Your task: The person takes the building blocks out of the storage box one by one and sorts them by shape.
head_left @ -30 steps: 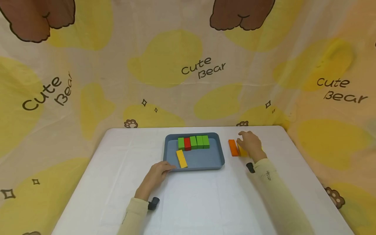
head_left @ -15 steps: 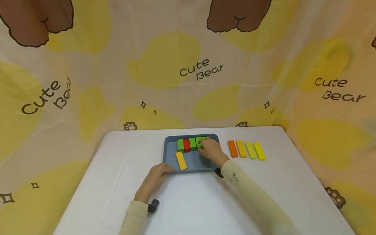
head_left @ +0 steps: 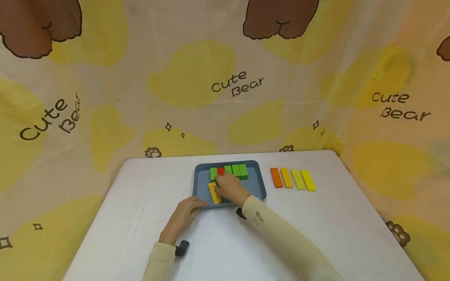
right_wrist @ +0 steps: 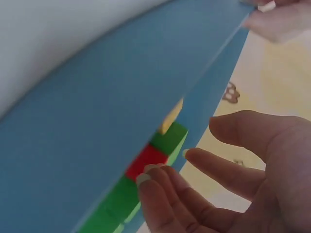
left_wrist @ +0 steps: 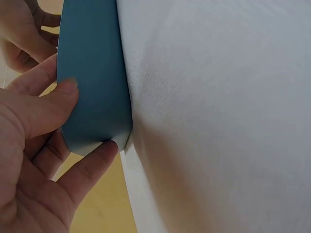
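A blue-grey tray (head_left: 258,181) lies on the white table. My left hand (head_left: 188,210) grips its front left corner; in the left wrist view the thumb and fingers (left_wrist: 92,165) hold the tray wall (left_wrist: 95,58). My right hand (head_left: 231,187) hovers inside the tray, fingers loosely bent with nothing seen between them. Its fingertips are close to a red block (right_wrist: 147,161), which stands in a row with several green blocks (head_left: 240,171). A yellow-orange block (head_left: 215,197) lies aslant in front of the row, partly covered by the right hand.
To the tray's right, an orange block (head_left: 276,178), a yellow-orange block (head_left: 286,178), a yellow-green block (head_left: 297,179) and a yellow block (head_left: 308,180) lie side by side. A patterned cloth (head_left: 197,74) hangs behind the table (head_left: 225,242).
My right hand has moved left, from the loose blocks beside the tray, over the green blocks, to the red and yellow-orange blocks. The left hand has stayed at the tray corner.
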`<action>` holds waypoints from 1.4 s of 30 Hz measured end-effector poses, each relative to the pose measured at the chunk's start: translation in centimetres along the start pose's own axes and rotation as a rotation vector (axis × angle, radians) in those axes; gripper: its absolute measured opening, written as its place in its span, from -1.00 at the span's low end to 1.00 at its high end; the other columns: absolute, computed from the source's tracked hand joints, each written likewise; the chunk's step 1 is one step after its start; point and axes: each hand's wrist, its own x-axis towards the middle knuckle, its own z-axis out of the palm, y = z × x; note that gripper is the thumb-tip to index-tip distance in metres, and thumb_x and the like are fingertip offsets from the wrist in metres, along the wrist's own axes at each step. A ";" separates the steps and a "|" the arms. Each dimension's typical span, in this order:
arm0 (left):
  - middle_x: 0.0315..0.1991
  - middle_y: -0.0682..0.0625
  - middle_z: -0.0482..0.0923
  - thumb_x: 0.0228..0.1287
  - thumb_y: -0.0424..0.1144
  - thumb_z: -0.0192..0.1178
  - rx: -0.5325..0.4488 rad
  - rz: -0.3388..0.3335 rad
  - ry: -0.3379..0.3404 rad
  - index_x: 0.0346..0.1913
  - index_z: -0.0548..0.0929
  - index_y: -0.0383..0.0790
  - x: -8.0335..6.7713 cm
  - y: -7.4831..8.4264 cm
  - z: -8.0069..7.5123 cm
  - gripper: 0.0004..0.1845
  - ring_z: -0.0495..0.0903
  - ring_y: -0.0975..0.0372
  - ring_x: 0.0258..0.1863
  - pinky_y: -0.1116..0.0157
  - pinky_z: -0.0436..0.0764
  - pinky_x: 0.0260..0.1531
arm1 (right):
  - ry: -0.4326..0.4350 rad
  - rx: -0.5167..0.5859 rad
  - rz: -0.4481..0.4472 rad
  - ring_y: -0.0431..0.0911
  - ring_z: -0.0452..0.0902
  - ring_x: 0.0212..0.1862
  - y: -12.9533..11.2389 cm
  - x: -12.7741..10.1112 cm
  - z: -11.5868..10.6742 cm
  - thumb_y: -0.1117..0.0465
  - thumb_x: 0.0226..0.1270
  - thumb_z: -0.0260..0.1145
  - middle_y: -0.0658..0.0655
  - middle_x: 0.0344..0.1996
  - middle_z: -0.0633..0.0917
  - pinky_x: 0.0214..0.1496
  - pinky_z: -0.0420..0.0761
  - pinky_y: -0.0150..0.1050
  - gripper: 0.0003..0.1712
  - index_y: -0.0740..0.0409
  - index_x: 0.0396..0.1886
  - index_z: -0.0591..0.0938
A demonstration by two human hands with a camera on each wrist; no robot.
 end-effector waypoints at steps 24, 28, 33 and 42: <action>-0.37 0.06 0.68 0.17 -0.53 0.29 0.005 0.079 0.079 -0.22 0.81 -0.15 -0.4 0.0 0.3 -0.76 0.64 0.22 -0.33 0.30 0.67 -0.29 | -0.030 -0.024 0.020 -0.06 0.54 -0.37 -2.2 0.4 2.7 0.07 0.23 0.42 0.16 -0.35 0.62 -0.49 0.61 -0.25 -0.58 0.16 0.01 0.60; -0.38 0.05 0.68 0.16 -0.52 0.30 0.003 0.076 0.082 -0.21 0.82 -0.14 -0.5 -0.1 0.3 -0.76 0.64 0.22 -0.33 0.30 0.67 -0.30 | -0.019 -0.034 0.007 -0.04 0.56 -0.36 -2.3 0.4 2.9 0.11 0.21 0.42 0.16 -0.39 0.61 -0.51 0.60 -0.24 -0.64 0.15 -0.05 0.59; -0.36 0.04 0.69 0.20 -0.49 0.28 -0.003 0.083 0.074 -0.20 0.81 -0.13 -0.4 -0.1 0.3 -0.77 0.65 0.22 -0.32 0.30 0.68 -0.27 | 0.017 -0.058 -0.022 -0.01 0.60 -0.38 -2.4 0.3 2.9 0.15 0.21 0.43 0.17 -0.42 0.61 -0.54 0.62 -0.24 -0.73 0.14 -0.17 0.57; -0.38 0.05 0.68 0.16 -0.50 0.30 0.001 0.096 0.093 -0.21 0.82 -0.14 -0.1 -0.1 0.4 -0.76 0.63 0.23 -0.34 0.31 0.67 -0.31 | 0.044 -0.044 -0.049 -0.04 0.60 -0.43 -2.1 0.5 3.1 0.20 0.18 0.45 0.13 -0.48 0.61 -0.61 0.58 -0.29 -0.79 0.13 -0.27 0.58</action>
